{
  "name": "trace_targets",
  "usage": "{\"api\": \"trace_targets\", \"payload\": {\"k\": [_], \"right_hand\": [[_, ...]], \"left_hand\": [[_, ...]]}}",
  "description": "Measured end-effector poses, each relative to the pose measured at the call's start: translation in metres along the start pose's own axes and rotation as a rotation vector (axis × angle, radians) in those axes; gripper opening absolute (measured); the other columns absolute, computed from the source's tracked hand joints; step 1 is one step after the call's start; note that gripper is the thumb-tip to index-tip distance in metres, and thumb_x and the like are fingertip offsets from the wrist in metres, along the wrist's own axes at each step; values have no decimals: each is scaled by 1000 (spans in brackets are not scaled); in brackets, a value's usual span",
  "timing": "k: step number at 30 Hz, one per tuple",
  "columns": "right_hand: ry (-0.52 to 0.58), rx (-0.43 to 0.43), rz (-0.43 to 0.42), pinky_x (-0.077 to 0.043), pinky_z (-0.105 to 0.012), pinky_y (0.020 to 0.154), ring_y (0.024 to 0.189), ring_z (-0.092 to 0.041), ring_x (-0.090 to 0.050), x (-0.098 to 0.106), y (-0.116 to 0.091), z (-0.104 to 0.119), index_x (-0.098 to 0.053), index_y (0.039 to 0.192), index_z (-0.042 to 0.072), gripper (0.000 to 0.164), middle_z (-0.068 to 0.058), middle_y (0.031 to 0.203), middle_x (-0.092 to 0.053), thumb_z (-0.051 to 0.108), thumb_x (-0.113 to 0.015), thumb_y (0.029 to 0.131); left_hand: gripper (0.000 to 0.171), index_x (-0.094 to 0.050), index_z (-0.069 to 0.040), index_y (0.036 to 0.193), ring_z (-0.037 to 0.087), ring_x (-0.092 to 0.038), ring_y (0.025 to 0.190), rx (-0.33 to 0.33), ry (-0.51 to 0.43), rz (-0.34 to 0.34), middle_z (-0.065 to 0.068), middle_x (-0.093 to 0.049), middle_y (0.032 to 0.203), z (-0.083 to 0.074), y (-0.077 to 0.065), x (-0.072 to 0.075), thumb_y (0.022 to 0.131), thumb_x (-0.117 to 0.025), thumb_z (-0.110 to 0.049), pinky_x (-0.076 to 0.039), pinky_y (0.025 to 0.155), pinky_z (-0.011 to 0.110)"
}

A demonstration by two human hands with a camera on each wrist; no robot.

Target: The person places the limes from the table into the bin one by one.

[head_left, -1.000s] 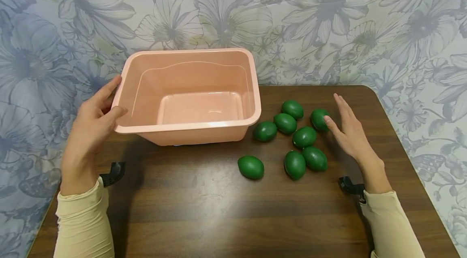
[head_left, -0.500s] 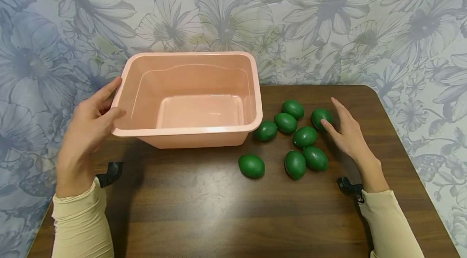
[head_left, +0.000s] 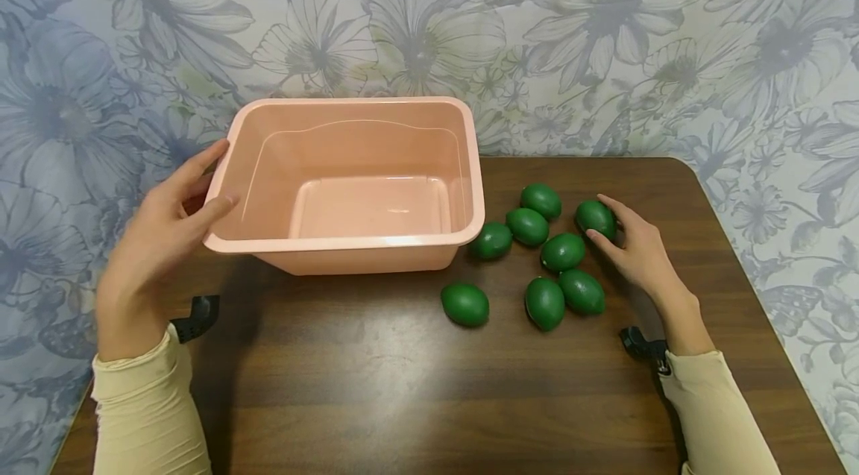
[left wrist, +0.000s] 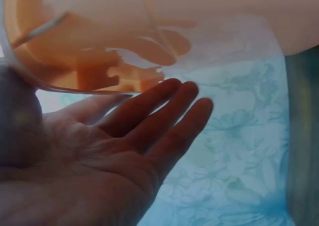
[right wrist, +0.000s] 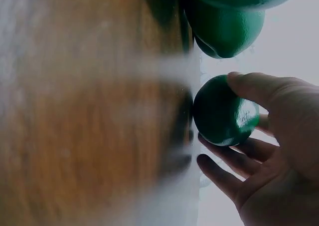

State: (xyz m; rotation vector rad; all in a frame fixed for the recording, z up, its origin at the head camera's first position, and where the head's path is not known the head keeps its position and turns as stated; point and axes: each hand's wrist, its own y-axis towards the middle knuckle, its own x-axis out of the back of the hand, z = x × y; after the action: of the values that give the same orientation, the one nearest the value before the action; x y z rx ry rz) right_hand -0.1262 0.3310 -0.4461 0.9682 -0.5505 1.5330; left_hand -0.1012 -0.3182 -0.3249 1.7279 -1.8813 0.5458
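Note:
My left hand [head_left: 157, 236] grips the left rim of a peach plastic tub [head_left: 345, 242], thumb over the rim and fingers behind the outer wall. The tub tilts slightly toward me; nothing shows inside it. At the far right of a group of green limes, my right hand [head_left: 640, 255] holds one lime [head_left: 596, 219] between thumb and fingers. In the right wrist view, the thumb presses on this lime [right wrist: 224, 111] from one side and fingers lie along the other. Several more limes [head_left: 562, 252] lie close to its left.
A single lime [head_left: 465, 304] lies apart, in front of the tub. Another lime [head_left: 491, 241] sits right by the tub's right wall. The brown wooden table [head_left: 376, 385] ends at a patterned floral backdrop [head_left: 604, 50].
My right hand has moved in from the right and closed its thumb and fingers on the rightmost lime. The left hand still holds the tub, which has shifted slightly toward me.

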Motion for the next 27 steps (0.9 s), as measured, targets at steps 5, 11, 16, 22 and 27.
{"api": "trace_targets", "payload": {"k": [5, 11, 16, 22, 27], "right_hand": [[0, 16, 5, -55, -67, 95, 118, -52, -65, -2, 1, -2, -44, 159, 6, 68, -28, 146, -57, 18, -75, 100], [4, 18, 2, -55, -68, 93, 115, -54, -66, -3, 2, -2, -45, 158, 6, 67, -29, 143, -59, 17, -75, 99], [-2, 39, -19, -57, -66, 90, 110, -52, -68, -3, 2, 0, -48, 156, 4, 66, -29, 138, -62, 13, -77, 98], [19, 35, -65, -57, -63, 93, 110, -44, -68, 7, 4, 11, -52, 153, 6, 64, -24, 133, -65, 12, -79, 95], [37, 52, -111, -58, -61, 94, 111, -40, -69, 16, 6, 22, -55, 151, 7, 63, -21, 127, -68, 9, -80, 94]], "left_hand": [[64, -35, -36, 165, 2, -67, 95, -1, -77, -15, -2, -64, 131, 5, 3, -2, 108, -62, -22, -58, 68, 16], [55, -44, -16, 162, 8, -73, 103, -31, -537, -21, 2, -62, 141, 12, 5, -5, 109, -57, -14, -62, 75, 18], [53, -47, -11, 160, 10, -73, 106, -50, -652, -40, 6, -61, 144, 17, 7, -8, 108, -58, -11, -63, 77, 19], [54, -47, -7, 159, 13, -77, 101, -73, -688, -48, 2, -71, 133, 15, 8, -9, 106, -60, -5, -64, 74, 22], [55, -48, -6, 158, 14, -77, 102, -70, -712, -53, 2, -71, 132, 14, 8, -10, 105, -61, -2, -64, 73, 23]]}}
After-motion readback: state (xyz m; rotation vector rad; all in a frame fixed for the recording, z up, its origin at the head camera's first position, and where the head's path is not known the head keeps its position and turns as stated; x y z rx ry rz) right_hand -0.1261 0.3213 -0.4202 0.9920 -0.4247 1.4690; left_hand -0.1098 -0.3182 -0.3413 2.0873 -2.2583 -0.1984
